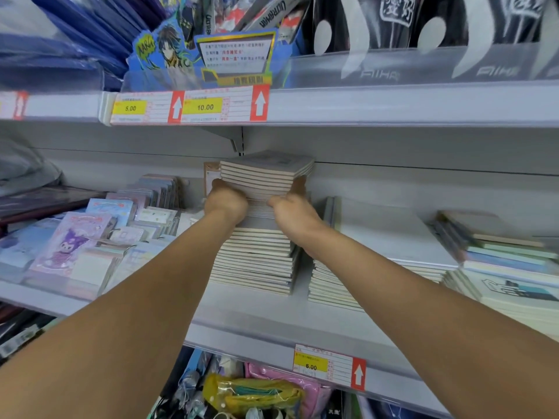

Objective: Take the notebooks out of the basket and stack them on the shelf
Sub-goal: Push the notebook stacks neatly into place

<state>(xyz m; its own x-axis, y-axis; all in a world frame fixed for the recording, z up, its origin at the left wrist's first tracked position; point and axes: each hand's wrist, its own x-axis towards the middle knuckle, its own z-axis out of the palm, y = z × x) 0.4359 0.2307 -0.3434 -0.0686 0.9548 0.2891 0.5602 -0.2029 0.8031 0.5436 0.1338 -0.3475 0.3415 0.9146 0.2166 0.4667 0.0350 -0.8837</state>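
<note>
A bundle of several grey-covered notebooks sits at the top of a tall notebook stack on the white middle shelf. My left hand grips the bundle's left side, fingers curled round it. On the bundle's right side, my right hand grips it the same way. Both arms reach forward from the bottom corners. The basket is out of view.
A lower notebook stack lies right of the tall one, with more notebooks at far right. Cartoon notepads fill the shelf's left part. The upper shelf edge with price labels hangs close above the bundle.
</note>
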